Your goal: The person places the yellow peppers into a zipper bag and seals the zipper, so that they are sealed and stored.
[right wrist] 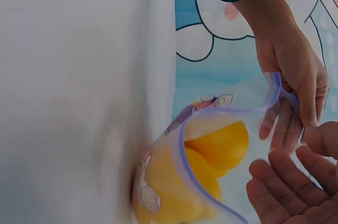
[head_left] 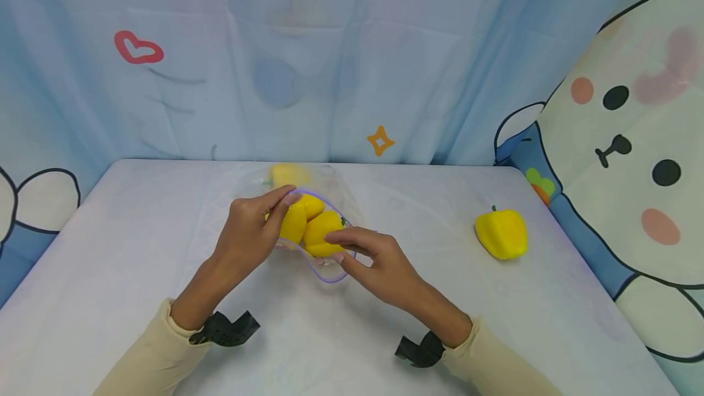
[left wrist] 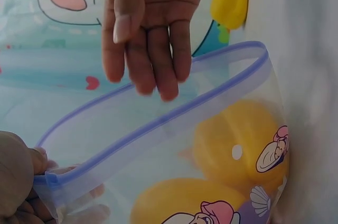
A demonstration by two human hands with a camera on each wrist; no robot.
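Note:
A clear zip bag with a purple rim (head_left: 330,278) stands with its mouth spread, and several yellow peppers (head_left: 323,234) lie inside it. My left hand (head_left: 250,228) pinches the rim at one end of the mouth; the left wrist view shows this grip at the lower left. My right hand (head_left: 385,264) is over the other side of the mouth, its fingers extended and holding nothing. In the left wrist view the right hand (left wrist: 156,28) hangs above the bag's opening (left wrist: 158,123). Peppers (right wrist: 182,187) show through the bag in the right wrist view.
One yellow pepper (head_left: 501,234) lies on the white table (head_left: 440,298) to the right. Behind the bag, near the back edge, is another yellow item (head_left: 288,174), blurred under clear plastic. A patterned curtain (head_left: 330,66) hangs behind the table.

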